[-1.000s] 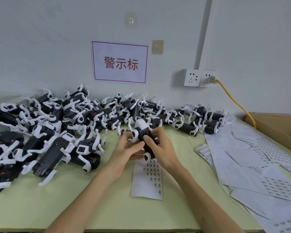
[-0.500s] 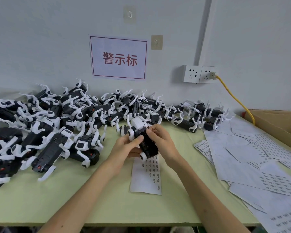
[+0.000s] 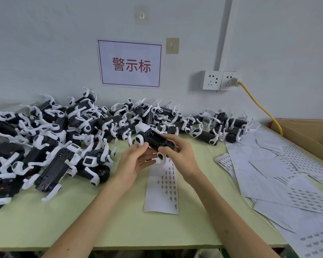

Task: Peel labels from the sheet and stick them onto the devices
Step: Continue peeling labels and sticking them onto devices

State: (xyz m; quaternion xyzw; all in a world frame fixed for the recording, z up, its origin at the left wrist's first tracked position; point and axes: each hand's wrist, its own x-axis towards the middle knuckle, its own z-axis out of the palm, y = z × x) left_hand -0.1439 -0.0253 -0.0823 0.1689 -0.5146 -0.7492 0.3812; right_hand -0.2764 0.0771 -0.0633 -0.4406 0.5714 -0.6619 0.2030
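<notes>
While 1 black-and-white device [image 3: 154, 139] is held up just above the table [image 3: 82, 220], 2 hands share the grip on it. The left hand [image 3: 136, 162] cups it from below, palm turned up, fingers half curled beneath the body and thumb pressed by a white leg on the near side. The right hand [image 3: 180, 155] closes over the rear end from the right, fingers bent across the black top. Whether a label lies under those fingertips cannot be told (they cover that spot). The device sits tilted, its white head end pointing toward the wall. Directly below the hands the label sheet [image 3: 162, 194] lies flat on the table, with small printed labels in columns on its right part and its far edge hidden by the hands. A pile of devices [image 3: 63, 138] fills the table's left side and runs along the wall. Loose sheets [image 3: 268, 174] overlap on the right, reaching a cardboard box [image 3: 306, 133].
</notes>
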